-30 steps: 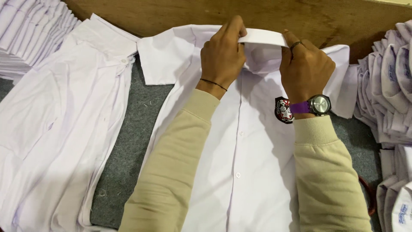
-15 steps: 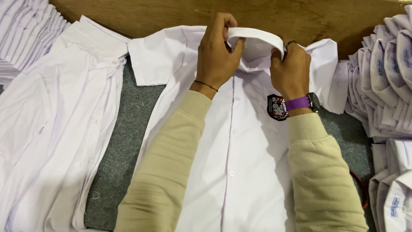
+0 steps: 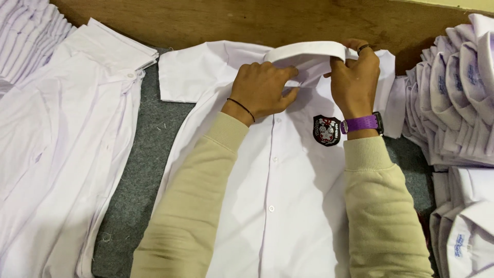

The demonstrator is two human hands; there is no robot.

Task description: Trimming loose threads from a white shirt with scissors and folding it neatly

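Shirt (image 3: 288, 206) hem cut off below, collar front hidden behind left hand (image 3: 265, 87)

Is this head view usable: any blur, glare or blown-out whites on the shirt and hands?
Head view: sharp on both hands, left hand and right hand, and on the white shirt; light soft and even, no glare; collar band bright but its edge readable; mild shadow under the sleeves; folded stacks cropped at the edge.

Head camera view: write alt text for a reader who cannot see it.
Two hands, left hand and right hand, hold a white band at the collar of a white buttoned shirt with a dark chest badge, laid flat on grey felt. Stacks of white shirts lie on both sides.
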